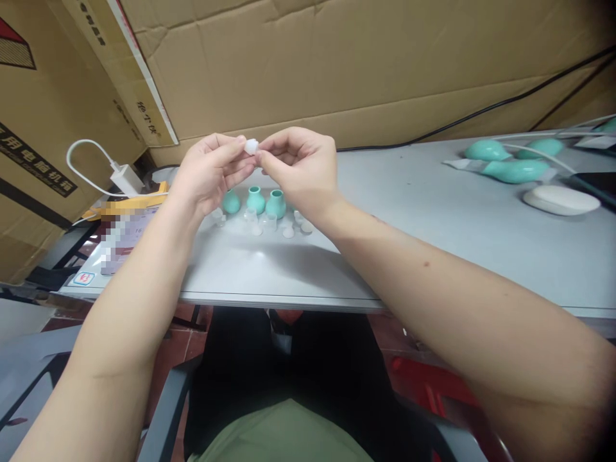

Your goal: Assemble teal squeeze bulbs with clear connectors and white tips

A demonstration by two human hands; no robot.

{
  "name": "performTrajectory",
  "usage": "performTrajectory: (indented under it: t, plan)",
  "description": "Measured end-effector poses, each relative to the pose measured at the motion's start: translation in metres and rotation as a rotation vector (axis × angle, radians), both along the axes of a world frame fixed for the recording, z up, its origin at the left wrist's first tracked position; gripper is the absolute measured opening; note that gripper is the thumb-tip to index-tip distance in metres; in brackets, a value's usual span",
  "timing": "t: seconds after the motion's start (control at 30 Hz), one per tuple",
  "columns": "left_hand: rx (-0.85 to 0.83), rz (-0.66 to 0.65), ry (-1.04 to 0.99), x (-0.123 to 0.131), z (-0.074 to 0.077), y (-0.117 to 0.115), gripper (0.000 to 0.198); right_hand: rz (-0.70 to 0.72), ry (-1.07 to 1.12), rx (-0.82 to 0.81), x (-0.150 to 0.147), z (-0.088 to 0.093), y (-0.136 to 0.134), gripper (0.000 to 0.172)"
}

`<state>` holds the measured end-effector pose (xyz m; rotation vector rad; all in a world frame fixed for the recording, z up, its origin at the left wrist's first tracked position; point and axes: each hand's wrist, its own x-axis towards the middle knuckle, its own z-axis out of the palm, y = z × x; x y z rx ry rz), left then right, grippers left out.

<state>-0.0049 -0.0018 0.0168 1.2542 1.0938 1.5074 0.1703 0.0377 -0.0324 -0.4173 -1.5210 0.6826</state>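
Between the fingertips of both hands is a small white plastic piece (251, 147), raised above the far part of the table. My left hand (212, 168) pinches it from the left, and my right hand (301, 168) grips its right side with thumb and index finger. Below the hands stand several mint-green bulb-shaped bottles (256, 201) with open necks, partly hidden by my fingers. In front of them lie small translucent plastic parts (270, 221) and white round discs (288, 231).
Cardboard boxes (308, 70) wall off the table's back. Left are a white charger plug (127, 179) on a yellow power strip (144, 200) and a partly blurred phone-like item (128, 240). Right lie mint-green pieces (517, 170), a white mouse (561, 199) and black cable (462, 119).
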Motion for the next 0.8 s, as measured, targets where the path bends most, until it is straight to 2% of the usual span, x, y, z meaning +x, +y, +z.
performTrajectory:
  t: [0.1,0.17,0.27,0.37,0.57,0.8]
  plan:
    - [0.062,0.047,0.190,-0.012,0.009,-0.010,0.027,-0.073,-0.074,0.018,0.003,0.003,-0.006,0.012]
    - [0.099,0.045,0.450,-0.028,0.018,-0.018,0.025,-0.071,-0.195,0.083,0.005,0.004,-0.012,0.012]
    - [0.075,-0.090,0.875,-0.052,0.031,-0.026,0.021,-0.018,-0.530,0.240,0.005,0.002,-0.023,0.021]
    - [0.019,-0.206,1.134,-0.064,0.037,-0.026,0.023,0.010,-0.811,0.313,0.001,0.002,-0.036,0.022]
    - [-0.140,-0.153,1.411,-0.054,0.034,-0.018,0.023,-0.005,-1.104,0.239,-0.008,0.008,-0.053,0.028]
    - [-0.168,-0.119,1.474,-0.050,0.029,-0.018,0.024,-0.031,-1.387,0.328,-0.014,0.010,-0.055,0.037]
